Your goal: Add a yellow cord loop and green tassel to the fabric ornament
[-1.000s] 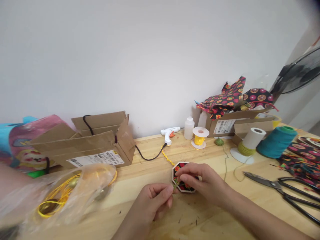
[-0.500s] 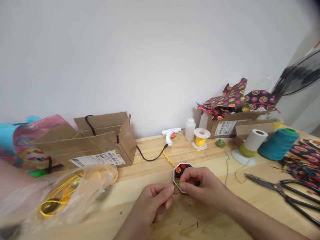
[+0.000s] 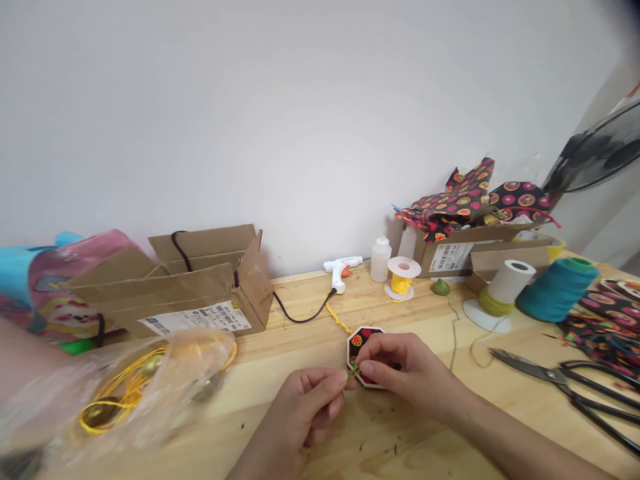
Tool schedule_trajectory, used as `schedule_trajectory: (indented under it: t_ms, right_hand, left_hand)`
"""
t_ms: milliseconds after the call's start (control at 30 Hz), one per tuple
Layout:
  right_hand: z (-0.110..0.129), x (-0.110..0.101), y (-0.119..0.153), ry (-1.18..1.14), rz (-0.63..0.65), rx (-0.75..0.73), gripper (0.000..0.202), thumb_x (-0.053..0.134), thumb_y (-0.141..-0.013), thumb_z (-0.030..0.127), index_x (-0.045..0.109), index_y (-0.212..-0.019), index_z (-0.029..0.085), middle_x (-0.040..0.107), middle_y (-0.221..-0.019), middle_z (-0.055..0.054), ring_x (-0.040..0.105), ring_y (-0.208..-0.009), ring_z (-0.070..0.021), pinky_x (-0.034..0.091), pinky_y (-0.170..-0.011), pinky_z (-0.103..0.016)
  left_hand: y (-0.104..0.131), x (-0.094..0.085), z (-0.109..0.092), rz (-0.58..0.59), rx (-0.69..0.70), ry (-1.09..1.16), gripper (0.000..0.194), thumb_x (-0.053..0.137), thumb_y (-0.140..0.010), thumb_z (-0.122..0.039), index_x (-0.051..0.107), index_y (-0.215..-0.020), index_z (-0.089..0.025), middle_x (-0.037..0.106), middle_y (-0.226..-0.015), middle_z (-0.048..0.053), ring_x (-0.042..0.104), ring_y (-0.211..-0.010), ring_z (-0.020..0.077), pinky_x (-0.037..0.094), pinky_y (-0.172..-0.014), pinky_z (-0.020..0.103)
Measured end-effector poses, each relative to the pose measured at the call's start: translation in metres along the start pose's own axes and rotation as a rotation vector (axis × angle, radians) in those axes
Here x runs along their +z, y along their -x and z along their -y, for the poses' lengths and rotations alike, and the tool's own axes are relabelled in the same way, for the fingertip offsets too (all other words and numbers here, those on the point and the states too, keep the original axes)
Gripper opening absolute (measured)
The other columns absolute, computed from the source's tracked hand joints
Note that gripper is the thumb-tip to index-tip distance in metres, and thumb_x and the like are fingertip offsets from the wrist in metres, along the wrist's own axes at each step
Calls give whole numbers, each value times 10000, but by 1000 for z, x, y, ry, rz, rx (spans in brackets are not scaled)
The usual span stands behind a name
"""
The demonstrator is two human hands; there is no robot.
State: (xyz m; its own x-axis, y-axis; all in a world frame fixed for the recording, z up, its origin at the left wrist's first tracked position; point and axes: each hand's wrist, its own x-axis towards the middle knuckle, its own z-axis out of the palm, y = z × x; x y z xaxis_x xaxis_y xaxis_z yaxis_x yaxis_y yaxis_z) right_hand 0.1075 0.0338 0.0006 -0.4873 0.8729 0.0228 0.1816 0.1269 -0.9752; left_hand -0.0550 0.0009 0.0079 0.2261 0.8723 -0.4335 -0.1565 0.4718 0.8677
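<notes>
An octagonal piece (image 3: 356, 341) with a white rim and black flowered fabric lies on the wooden table, partly hidden under my right hand. A twisted yellow cord (image 3: 339, 319) runs from its upper edge. At its lower left edge, my left hand (image 3: 320, 400) pinches a thin green cord (image 3: 353, 372) between thumb and forefinger. My right hand (image 3: 400, 367) is closed over the piece, thumb and forefinger pinching the same green cord close to the left fingertips. How the cord is looped between the fingers is too small to make out.
Behind stand a white glue gun (image 3: 341, 270), a bottle (image 3: 381, 259) and a yellow cord spool (image 3: 401, 277). Black scissors (image 3: 560, 380), a green cord spool (image 3: 500, 297) and a teal thread cone (image 3: 555, 290) lie right. Left are a cardboard box (image 3: 175, 300) and a plastic bag (image 3: 165, 380).
My right fingertips have shifted slightly up and left at the green cord, and a bit more of it shows between the hands. My left hand stays almost still.
</notes>
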Motion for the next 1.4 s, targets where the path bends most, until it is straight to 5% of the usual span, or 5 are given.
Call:
schedule_trajectory:
  t_ms: [267,733,933,1133,1400]
  right_hand:
    - [3,-1,2,240,-68,-404,142,607,-706,212,634,-846,207,579,-801,-28,520,-727,-129,423,-656,-249]
    - [4,-1,1,368,-61,-473,68,570,-720,136,622,-717,179,580,-739,-22,518,-716,-125,412,-655,-240]
    - [4,-1,1,408,-56,-483,84,562,-717,121,622,-730,177,584,-748,-27,516,-727,-127,406,-656,-235]
    - [4,-1,0,393,-55,-464,70,571,-703,124,623,-698,170,584,-728,-25,516,-719,-127,403,-664,-241]
    - [8,-3,3,77,-6,-174,217,494,-767,197,588,-960,168,590,-899,-48,534,-810,-150,424,-698,-260]
  left_hand:
    - [-1,0,1,23,22,-82,368,600,-599,-453,439,-449,-158,327,-376,-94,107,-320,17,19,-358,230]
    - [0,-4,3,114,64,-196,382,516,-698,-449,434,-456,-164,268,-371,-94,118,-329,35,41,-361,238]
    - [-1,-3,2,94,32,-166,409,494,-692,-485,439,-445,-164,191,-359,-113,69,-344,40,24,-369,239]
    - [-3,-5,2,117,62,-283,373,529,-679,-440,432,-445,-166,291,-362,-92,151,-329,38,57,-363,239]
    - [-1,-4,1,120,69,-169,327,526,-703,-416,477,-517,-152,329,-414,-93,128,-343,32,46,-351,218]
